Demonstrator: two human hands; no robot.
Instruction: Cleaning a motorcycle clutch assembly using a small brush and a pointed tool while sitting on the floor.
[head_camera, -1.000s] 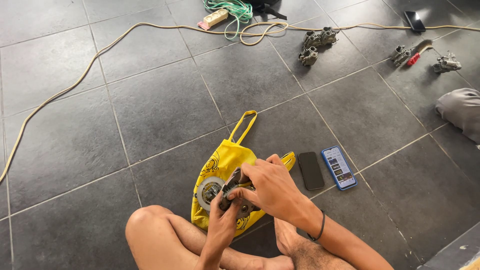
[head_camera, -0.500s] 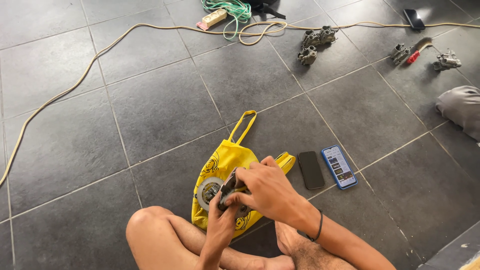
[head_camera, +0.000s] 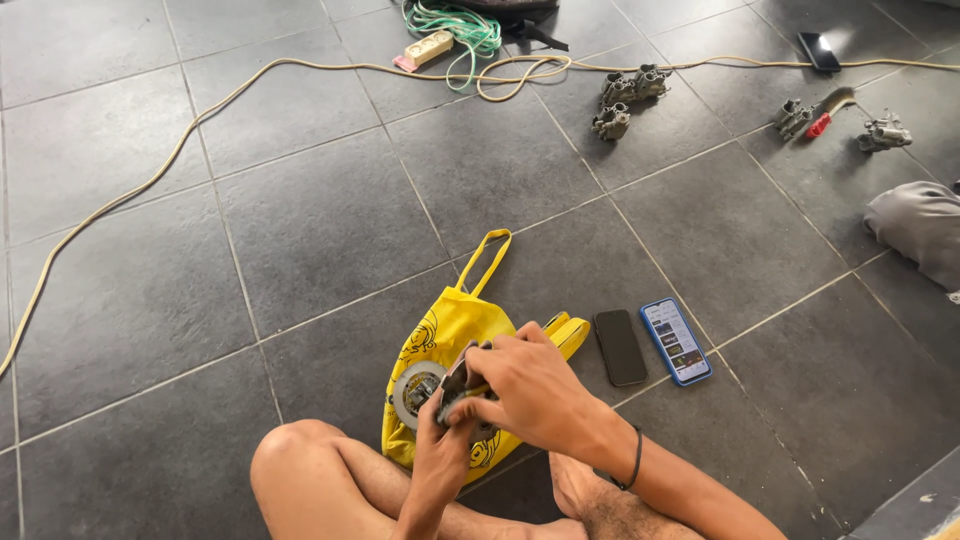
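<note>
I sit cross-legged on a grey tiled floor. Both hands hold a small dark metal part (head_camera: 458, 383) over a yellow cloth bag (head_camera: 447, 330). My left hand (head_camera: 447, 438) grips the part from below. My right hand (head_camera: 528, 385) closes over its top, fingers curled around it. A round grey metal disc (head_camera: 413, 388) lies on the bag just left of my hands. Most of the part is hidden by my fingers.
Two phones lie right of the bag, one dark (head_camera: 619, 346), one with a lit screen (head_camera: 676, 340). A long tan cable (head_camera: 200, 120) crosses the floor. Metal carburettor-like parts (head_camera: 625, 98) and tools (head_camera: 830, 112) sit farther back. A grey cloth (head_camera: 920, 228) lies at the right.
My hands have shifted slightly on the metal part, staying over the bag. Nothing else on the floor has moved.
</note>
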